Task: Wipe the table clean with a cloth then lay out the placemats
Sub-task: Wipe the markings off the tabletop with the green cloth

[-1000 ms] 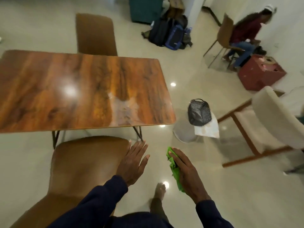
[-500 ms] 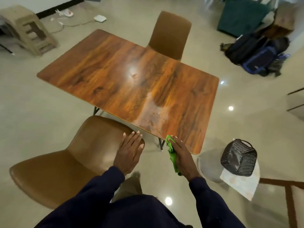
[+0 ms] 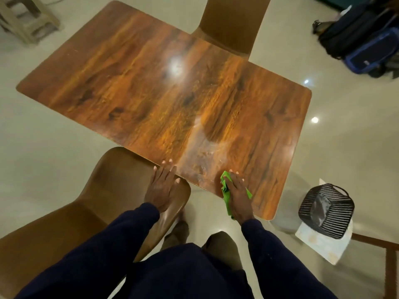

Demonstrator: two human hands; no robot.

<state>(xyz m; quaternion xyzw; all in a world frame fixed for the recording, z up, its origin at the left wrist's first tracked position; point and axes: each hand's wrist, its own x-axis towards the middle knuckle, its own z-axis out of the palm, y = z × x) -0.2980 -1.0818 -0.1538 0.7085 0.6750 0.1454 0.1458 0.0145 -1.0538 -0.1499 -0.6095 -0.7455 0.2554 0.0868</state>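
Counter (image 3: 129,83): glossy wood grain, with a dull smear (image 3: 203,152) by the near edge. Right hand (image 3: 237,190) lies flat on a green cloth (image 3: 225,192) at that edge, just beside the smear. The cloth shows on both sides of the hand and trails off the edge below the wrist. Left hand (image 3: 160,188) is flat on the near chair (image 3: 86,201) back, fingertips at the counter edge. Far chair (image 3: 233,22) stands opposite. Right of the counter: dark slatted basket (image 3: 326,210) on a pale sheet (image 3: 319,244). Bags (image 3: 362,44) far right, stool (image 3: 28,20) far left.
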